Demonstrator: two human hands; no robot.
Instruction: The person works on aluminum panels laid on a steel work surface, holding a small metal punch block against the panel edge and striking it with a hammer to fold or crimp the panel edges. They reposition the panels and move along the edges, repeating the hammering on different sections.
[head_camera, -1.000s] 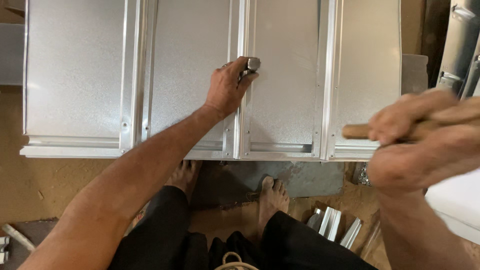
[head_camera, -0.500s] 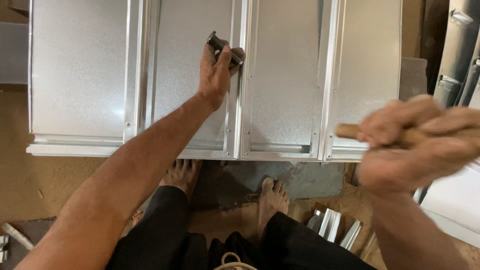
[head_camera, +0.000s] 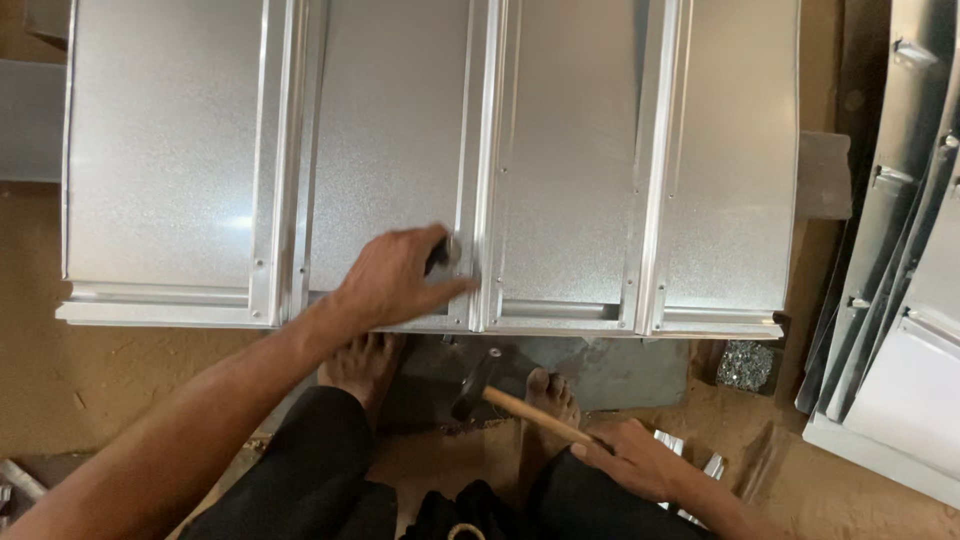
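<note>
Galvanised panels (head_camera: 180, 170): dull silver sheet, faintly spangled, flat, laid side by side and joined by raised folded seams running near to far; near edges bent into a shallow lip.
Left seam (head_camera: 285, 160): doubled rib with small fastener dots near the lip; bright along the fold.
Left hand (head_camera: 395, 280): resting on the sheet just left of the middle seam, fingers curled around a small dark metal tool with a pale round end; grip closed, thumb toward the seam.
Small tool (head_camera: 445, 252): mostly hidden under the fingers, touching the sheet beside the middle seam, near the near edge; kind not clear.
Middle seam (head_camera: 480, 160): straight, crisp ridge; best handled by keeping the tool square to the fold and pressed flat, fingers clear of the struck end.
Hammer (head_camera: 520, 400): dark steel head, smooth pale wooden handle, held low below the panel edge, head toward the feet.
Right hand (head_camera: 635, 460): wrapped around the handle's end, closed firm; well apart from the left hand.
Advice: short, controlled blows, wrist loose, eyes on the tool's end.
Fasteners pile (head_camera: 745, 365): small, glittering, on the brown floor near the right corner.
Stacked sheet parts (head_camera: 900, 260): leaning at far right, same grey metal.
</note>
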